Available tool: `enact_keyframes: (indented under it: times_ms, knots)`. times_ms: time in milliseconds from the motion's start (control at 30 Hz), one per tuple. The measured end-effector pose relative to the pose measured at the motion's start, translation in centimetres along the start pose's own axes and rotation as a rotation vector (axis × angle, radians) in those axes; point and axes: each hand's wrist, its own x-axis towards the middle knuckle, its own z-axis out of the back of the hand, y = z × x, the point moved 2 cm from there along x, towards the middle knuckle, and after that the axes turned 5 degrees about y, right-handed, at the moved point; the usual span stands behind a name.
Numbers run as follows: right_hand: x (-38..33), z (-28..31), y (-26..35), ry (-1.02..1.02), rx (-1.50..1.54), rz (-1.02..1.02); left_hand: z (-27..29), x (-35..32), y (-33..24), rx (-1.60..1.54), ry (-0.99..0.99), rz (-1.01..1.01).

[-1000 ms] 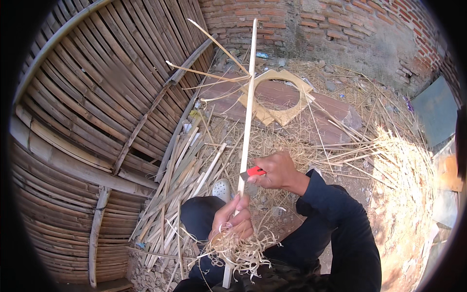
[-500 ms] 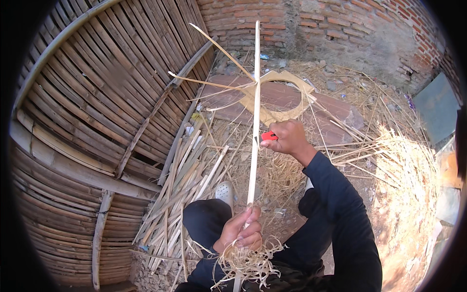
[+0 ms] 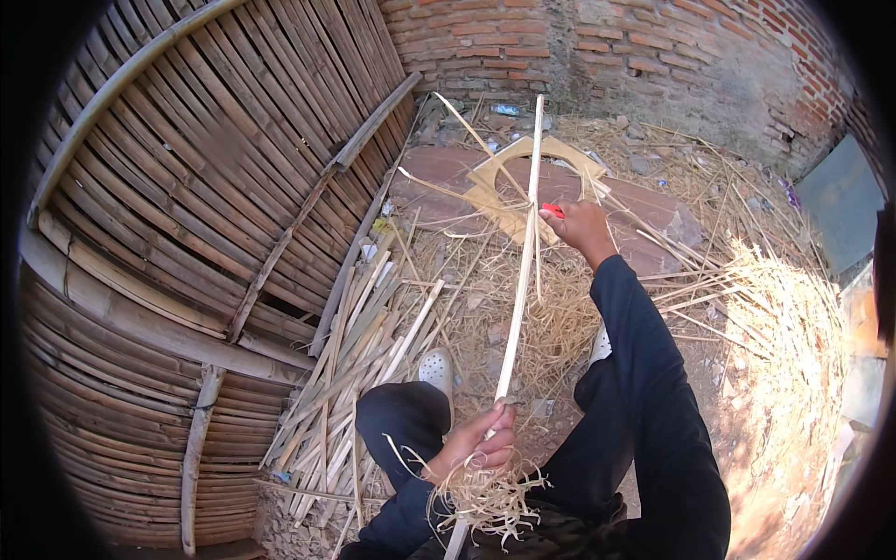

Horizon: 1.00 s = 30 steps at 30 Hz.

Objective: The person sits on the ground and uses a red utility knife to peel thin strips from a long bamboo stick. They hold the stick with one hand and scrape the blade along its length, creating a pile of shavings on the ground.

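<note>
A long pale bamboo strip [image 3: 516, 336] runs from my lap up and away from me. My left hand [image 3: 474, 442] is closed around its near part, just above a tangle of curly shavings [image 3: 493, 495] that hangs on the strip. Farther up, my right hand [image 3: 586, 231] grips a red-handled knife [image 3: 553, 211] against the strip's right side; the blade itself is hidden or too small to see. Several thin slivers [image 3: 469, 123] fan out to the left from the spot where the knife meets the strip, and another hangs down beside it.
Split bamboo strips [image 3: 373, 341] lie heaped by the slatted bamboo wall [image 3: 205, 168] on the left. Ahead, a board with a round hole [image 3: 485, 174] rests on a reddish slab [image 3: 653, 219] before the brick wall [image 3: 681, 65]. Straw-like shavings [image 3: 784, 317] cover the ground at right.
My right hand has pushed the knife farther up the strip, away from me. The strip's far end has tipped lower and right, and it now bends slightly. My left hand keeps its hold.
</note>
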Motion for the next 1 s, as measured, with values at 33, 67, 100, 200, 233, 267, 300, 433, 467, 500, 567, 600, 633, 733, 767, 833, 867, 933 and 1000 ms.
enact_keyframes:
  times_ms: [33, 67, 100, 200, 233, 267, 300, 433, 467, 500, 567, 600, 633, 733, 767, 833, 867, 933, 1000]
  knots:
    - [-0.1, -0.3, 0.0, -0.019, 0.031, 0.025, 0.3, -0.3, -0.1, 0.01, 0.003, 0.003]
    - [-0.1, -0.4, -0.1, -0.039, 0.06, 0.049, 0.9, -0.6, -0.1, 0.022, 0.006, 0.007]
    - [0.0, -0.7, 0.5, 0.212, 0.385, -0.095, 1.2, -1.1, -0.3, 0.029, 0.007, -0.001]
    - [-1.5, -0.4, 2.5, 0.874, 1.251, -0.453, 0.7, -2.5, -0.5, 0.091, -0.085, -0.03]
    - [-2.1, -0.1, 2.6, 1.015, 1.501, -0.505, 0.8, -2.6, -0.6, 0.081, -0.102, -0.02]
    - [-2.6, 0.2, 2.8, 1.152, 1.753, -0.556, 0.5, -2.6, -0.9, 0.107, -0.125, -0.031]
    - [-2.7, 0.7, 3.2, 1.132, 1.747, -0.57, -0.1, -2.7, -1.2, 0.13, -0.152, -0.042]
    - [-3.7, 1.8, 4.3, 0.755, 1.413, -0.532, -0.9, -2.3, -1.7, 0.186, -0.137, -0.119]
    - [-4.2, 2.1, 4.9, 0.577, 1.225, -0.28, -1.3, -2.1, -2.0, 0.21, -0.151, -0.143]
    - [-5.0, 2.4, 6.1, 0.399, 1.027, -0.033, -1.5, -2.0, -2.4, 0.228, -0.13, -0.172]
    - [-6.8, 4.2, 9.6, 0.214, 0.712, 0.283, -2.2, -1.7, -3.4, 0.245, -0.119, -0.23]
    - [-7.6, 6.2, 11.8, 0.207, 0.614, 0.362, -2.6, -1.6, -3.8, 0.252, -0.117, -0.259]
    - [-8.3, 7.4, 13.3, 0.183, 0.548, 0.419, -2.8, -1.5, -4.1, 0.226, -0.106, -0.265]
    - [-9.1, 8.6, 15.2, 0.123, 0.404, 0.517, -3.2, -1.3, -4.3, 0.217, -0.08, -0.256]
    - [-8.7, 8.5, 14.9, 0.109, 0.392, 0.508, -3.3, -1.2, -4.0, 0.213, -0.098, -0.248]
    - [-7.7, 8.1, 14.2, 0.077, 0.348, 0.495, -3.3, -1.1, -3.3, 0.204, -0.135, -0.235]
    - [-7.3, 7.4, 13.8, 0.057, 0.317, 0.491, -3.3, -1.1, -3.3, 0.222, -0.161, -0.244]
    - [-6.8, 7.3, 13.6, 0.021, 0.287, 0.477, -3.6, -0.8, -3.7, 0.27, -0.202, -0.269]
    - [-7.3, 7.4, 14.0, 0.005, 0.304, 0.452, -3.3, -0.8, -3.6, 0.276, -0.196, -0.263]
